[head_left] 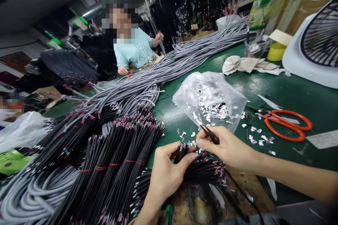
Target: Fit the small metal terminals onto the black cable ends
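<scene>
My left hand (167,170) is closed around a small bunch of black cables (181,150), their silvery ends pointing up. Just to its right, my right hand (227,146) grips dark tweezers (209,133), with the thumb and index finger close to the cable ends. Whether those fingers also pinch a small metal piece I cannot make out. Beneath both hands lies a heap of black cables (203,170) with red and white stripped tips. Behind them, an open clear plastic bag (211,91) holds many small shiny metal pieces (216,110), and more are scattered around it.
Orange-handled scissors (287,123) lie to the right, near loose metal pieces (253,137). Banded bundles of black cable (118,161) fill the left side. Long grey cables (185,51) cross the green table (264,84). A white fan (303,56) stands far right; a person (134,49) sits opposite.
</scene>
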